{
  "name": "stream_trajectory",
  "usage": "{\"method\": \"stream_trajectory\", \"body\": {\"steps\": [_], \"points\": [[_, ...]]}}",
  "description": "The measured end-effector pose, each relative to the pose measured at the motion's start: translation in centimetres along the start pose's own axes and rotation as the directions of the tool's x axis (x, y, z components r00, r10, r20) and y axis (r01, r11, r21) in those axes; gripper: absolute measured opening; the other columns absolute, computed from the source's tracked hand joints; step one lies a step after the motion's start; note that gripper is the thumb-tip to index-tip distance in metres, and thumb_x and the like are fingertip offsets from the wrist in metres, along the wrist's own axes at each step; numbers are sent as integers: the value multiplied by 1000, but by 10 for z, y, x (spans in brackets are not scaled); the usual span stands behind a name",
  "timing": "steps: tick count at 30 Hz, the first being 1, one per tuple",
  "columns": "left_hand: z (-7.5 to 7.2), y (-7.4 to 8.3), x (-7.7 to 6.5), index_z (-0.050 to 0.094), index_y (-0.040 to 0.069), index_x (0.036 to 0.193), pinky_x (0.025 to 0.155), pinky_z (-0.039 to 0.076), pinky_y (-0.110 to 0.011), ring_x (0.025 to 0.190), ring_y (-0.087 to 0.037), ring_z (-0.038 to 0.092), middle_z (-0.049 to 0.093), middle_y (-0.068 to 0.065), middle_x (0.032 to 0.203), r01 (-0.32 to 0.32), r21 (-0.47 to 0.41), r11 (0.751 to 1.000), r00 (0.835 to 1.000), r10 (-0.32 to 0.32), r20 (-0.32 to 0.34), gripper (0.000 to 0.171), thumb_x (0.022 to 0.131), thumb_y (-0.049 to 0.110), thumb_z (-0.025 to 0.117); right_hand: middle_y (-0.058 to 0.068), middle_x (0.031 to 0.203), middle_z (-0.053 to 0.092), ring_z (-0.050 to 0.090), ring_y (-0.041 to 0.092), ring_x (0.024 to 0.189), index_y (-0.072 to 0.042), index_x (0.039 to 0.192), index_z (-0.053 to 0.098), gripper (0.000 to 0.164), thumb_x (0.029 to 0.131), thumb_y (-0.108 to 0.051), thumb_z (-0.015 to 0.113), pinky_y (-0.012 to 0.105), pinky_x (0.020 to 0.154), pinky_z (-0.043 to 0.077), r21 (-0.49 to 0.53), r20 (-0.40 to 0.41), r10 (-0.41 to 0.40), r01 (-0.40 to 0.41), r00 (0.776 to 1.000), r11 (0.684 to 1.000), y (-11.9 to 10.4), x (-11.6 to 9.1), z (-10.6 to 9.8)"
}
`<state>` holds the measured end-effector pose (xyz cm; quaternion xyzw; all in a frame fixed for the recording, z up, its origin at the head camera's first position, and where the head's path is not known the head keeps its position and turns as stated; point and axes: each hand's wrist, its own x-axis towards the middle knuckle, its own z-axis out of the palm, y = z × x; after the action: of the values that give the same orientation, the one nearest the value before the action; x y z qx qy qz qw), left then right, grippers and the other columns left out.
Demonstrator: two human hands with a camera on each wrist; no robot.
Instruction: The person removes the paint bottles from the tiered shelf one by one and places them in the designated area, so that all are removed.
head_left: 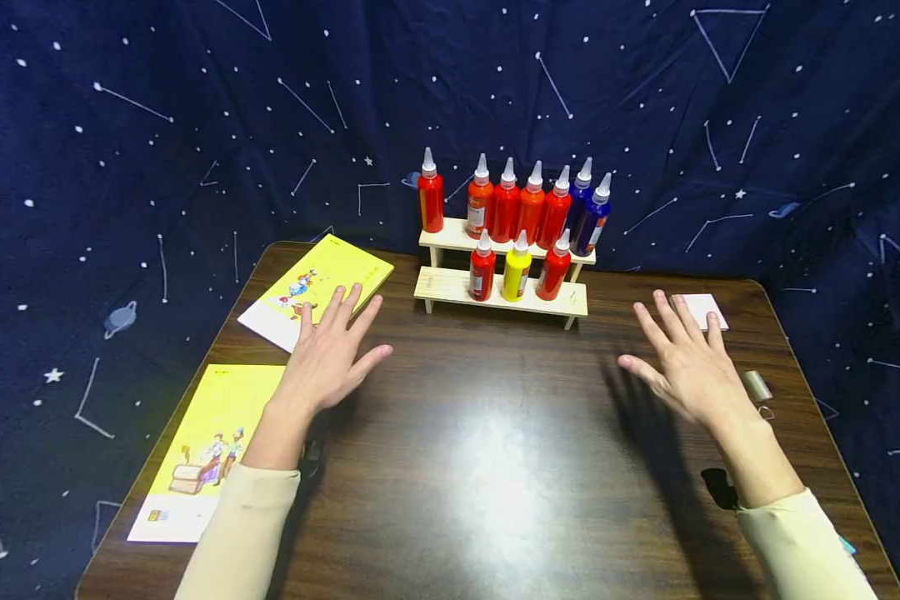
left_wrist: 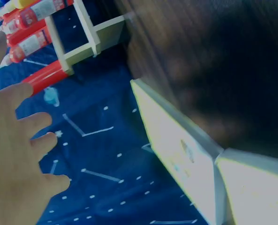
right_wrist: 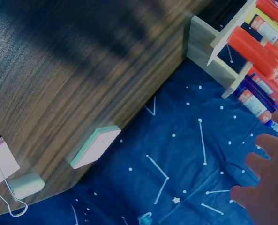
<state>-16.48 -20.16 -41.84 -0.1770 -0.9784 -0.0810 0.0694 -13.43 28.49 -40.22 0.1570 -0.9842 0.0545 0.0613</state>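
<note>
Left grip (head_left: 322,364), right grip (head_left: 693,368) spread wide, empty; nearby illustrated yellow-and-white book (head_left: 337,268), pale pink pad (head_left: 705,310).

hands (left_wrist: 14,154): left, spread | red bottles (left_wrist: 47,77) on wooden rack (left_wrist: 109,34) | two books (left_wrist: 174,152) | starry cloth (left_wrist: 103,150)

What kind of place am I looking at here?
Probably a craft or study corner: pointed-tip bottles of coloured liquid, perhaps paint, stand on a small wooden rack, two yellow books lie at the left of the table, and a starry dark-blue cloth hangs behind it.
</note>
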Motion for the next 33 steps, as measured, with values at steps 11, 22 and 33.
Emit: {"method": "stream_trajectory", "body": {"steps": [11,22,33], "points": [[33,-2,35,32,20,150,106,32,-53,138,-31,33,32,-12,152,26,-234,972,1000,-28,-6,72,89,42,63,11,136,54,51,38,121,-16,138,52,61,87,-47,65,58,87,42,232,-194,127,-81,973,969,-9,15,3],[66,14,86,32,14,150,105,35,-51,139,-32,31,28,-14,154,94,-288,953,995,-80,60,72,90,41,62,17,120,64,59,34,114,-4,129,60,50,86,-28,71,47,96,42,558,-207,281,-122,937,821,-19,79,45],[81,15,106,42,15,146,105,35,-50,135,-34,38,35,-15,151,146,-319,936,989,-138,49,61,92,38,61,22,118,64,63,37,106,-2,133,54,59,83,-25,75,49,93,45,701,-171,348,-134,922,700,-32,129,62]]}}
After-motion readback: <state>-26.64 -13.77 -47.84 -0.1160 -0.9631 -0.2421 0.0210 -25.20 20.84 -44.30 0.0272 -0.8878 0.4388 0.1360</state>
